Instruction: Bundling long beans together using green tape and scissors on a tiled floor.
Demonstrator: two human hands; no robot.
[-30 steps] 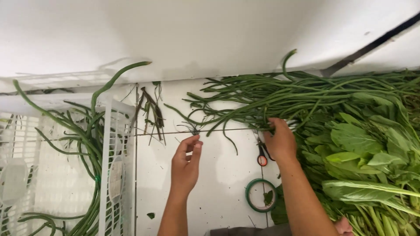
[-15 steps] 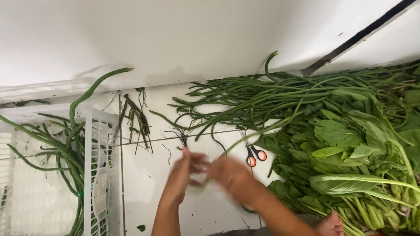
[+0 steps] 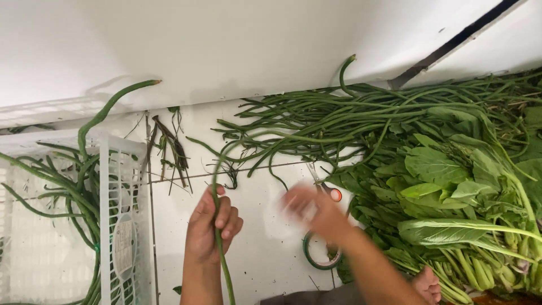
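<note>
My left hand [image 3: 213,225] is closed around a long green bean [image 3: 217,186] that runs up from below my wrist and curves toward the pile of long beans [image 3: 361,116] along the white wall. My right hand [image 3: 313,210] is motion-blurred just right of it, above the white tiled floor; I cannot tell whether it holds anything. Orange-handled scissors [image 3: 333,193] lie just behind my right hand. A green tape roll [image 3: 316,254] lies under my right forearm.
A white plastic crate [image 3: 118,226] at the left holds several long beans. Leafy greens [image 3: 451,192] are heaped at the right. Dry trimmed stems [image 3: 169,147] lie on the tiles near the wall. A bare foot [image 3: 426,285] shows at the bottom right.
My left hand has taken hold of a long bean and closed on it. My right hand came off the bean pile and swung left toward the left hand. The view shifted left.
</note>
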